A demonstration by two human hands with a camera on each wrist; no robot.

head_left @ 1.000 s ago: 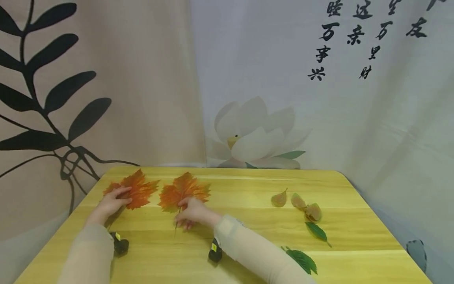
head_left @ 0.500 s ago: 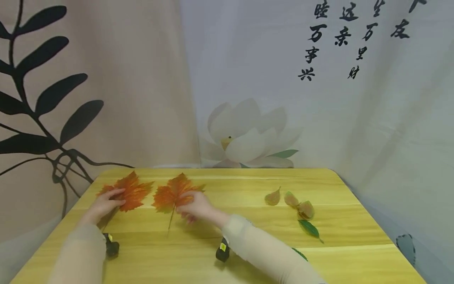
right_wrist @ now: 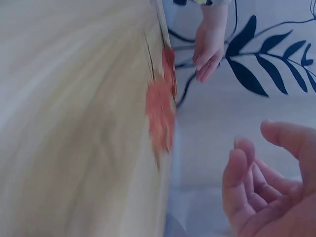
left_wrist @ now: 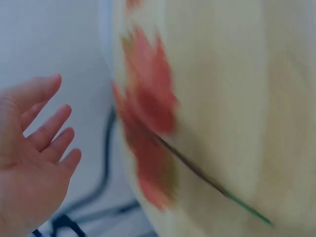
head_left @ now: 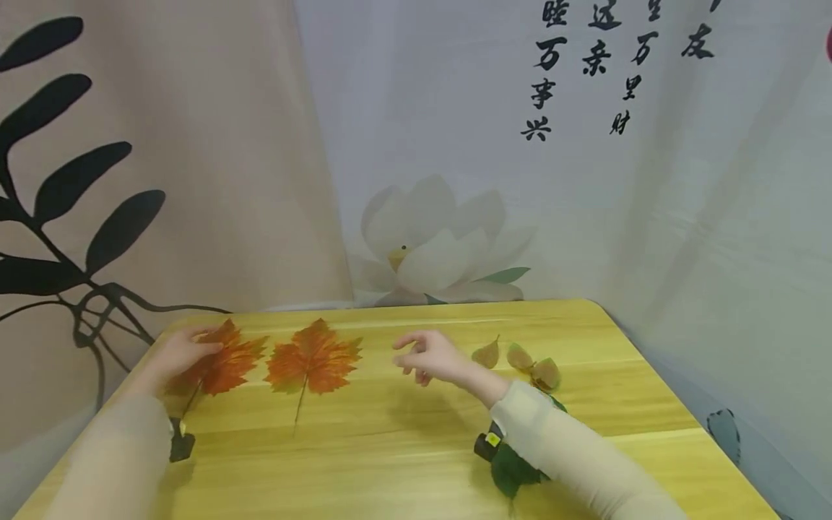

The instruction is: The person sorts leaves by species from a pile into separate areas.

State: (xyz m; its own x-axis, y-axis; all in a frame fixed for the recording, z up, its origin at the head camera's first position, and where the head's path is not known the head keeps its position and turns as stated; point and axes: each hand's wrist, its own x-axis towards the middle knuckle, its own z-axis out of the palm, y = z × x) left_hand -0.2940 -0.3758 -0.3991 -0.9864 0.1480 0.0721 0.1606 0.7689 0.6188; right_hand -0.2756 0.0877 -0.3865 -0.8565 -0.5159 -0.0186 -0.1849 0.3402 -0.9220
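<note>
My left hand (head_left: 180, 354) hovers over the left part of an orange-red maple leaf (head_left: 230, 365) at the table's far left corner. In the left wrist view its fingers are spread, apart from the leaf, whose stem (left_wrist: 197, 170) runs out over the wood. A second maple leaf (head_left: 315, 357) lies flat to the right, stem toward me, with no hand on it. My right hand (head_left: 434, 357) is raised above the table between that leaf and the small leaves, its fingers loosely bent with nothing in them. In the right wrist view both maple leaves (right_wrist: 160, 111) look blurred.
Several small brownish-green leaves, one of them a rounded leaf (head_left: 485, 354), lie at the right. A dark green leaf (head_left: 510, 469) is partly hidden by my right sleeve (head_left: 578, 448). A printed curtain (head_left: 260, 180) hangs behind the yellow wooden table (head_left: 312, 484).
My right hand has let go of the second maple leaf and moved right, away from it. The left hand has lifted off the first leaf. The head view has swung right.
</note>
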